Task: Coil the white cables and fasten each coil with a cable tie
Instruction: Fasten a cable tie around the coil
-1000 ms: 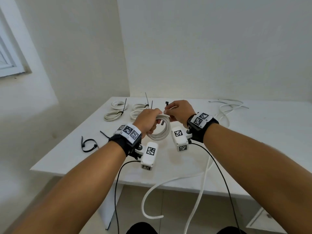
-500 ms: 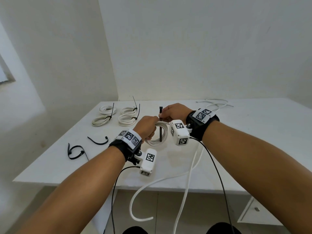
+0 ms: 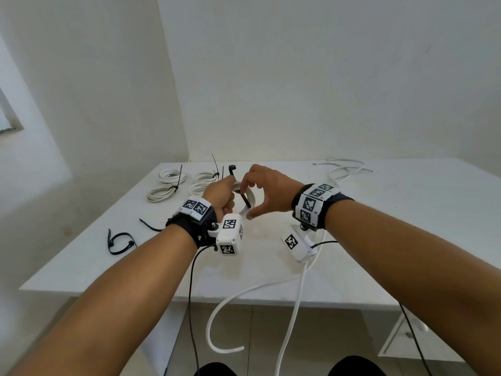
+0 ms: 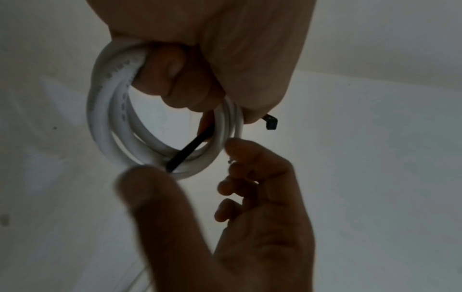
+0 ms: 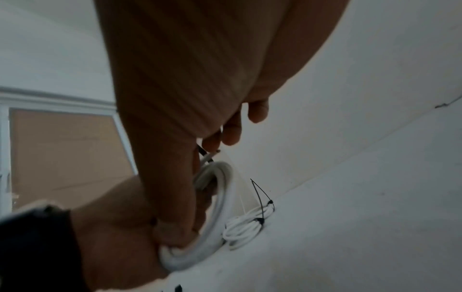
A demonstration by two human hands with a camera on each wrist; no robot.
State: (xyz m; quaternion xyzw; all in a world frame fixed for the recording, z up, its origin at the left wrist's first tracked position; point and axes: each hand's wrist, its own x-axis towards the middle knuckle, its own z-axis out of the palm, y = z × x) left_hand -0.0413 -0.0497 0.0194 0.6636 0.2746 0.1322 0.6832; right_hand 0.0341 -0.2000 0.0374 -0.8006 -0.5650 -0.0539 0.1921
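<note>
My left hand point(image 3: 225, 196) grips a white coil point(image 3: 253, 198) upright above the table; its fingers pass through the ring point(image 4: 105, 122). A black cable tie point(image 3: 232, 169) sticks up with its head beside my left thumb. Its tail point(image 4: 190, 150) runs down through the inside of the coil. My right hand point(image 3: 248, 200) arches over the coil's right side, index fingertip point(image 4: 232, 144) on the upper rim. Its thumb point(image 4: 140, 177) sits at the lower rim by the tail's tip. In the right wrist view the thumb lies along the coil point(image 5: 222, 199).
Several tied white coils point(image 3: 168, 183) lie at the table's back left point(image 5: 247, 227). Two loose black ties point(image 3: 119, 240) rest near the left edge. A long white cable point(image 3: 347, 172) runs from the back right and hangs off the front edge. The table point(image 3: 406, 213) stands against a corner wall.
My right hand let go of the tie's top and turned, thumb now under the coil. The tie's tail now slants through the ring. My head view shifted.
</note>
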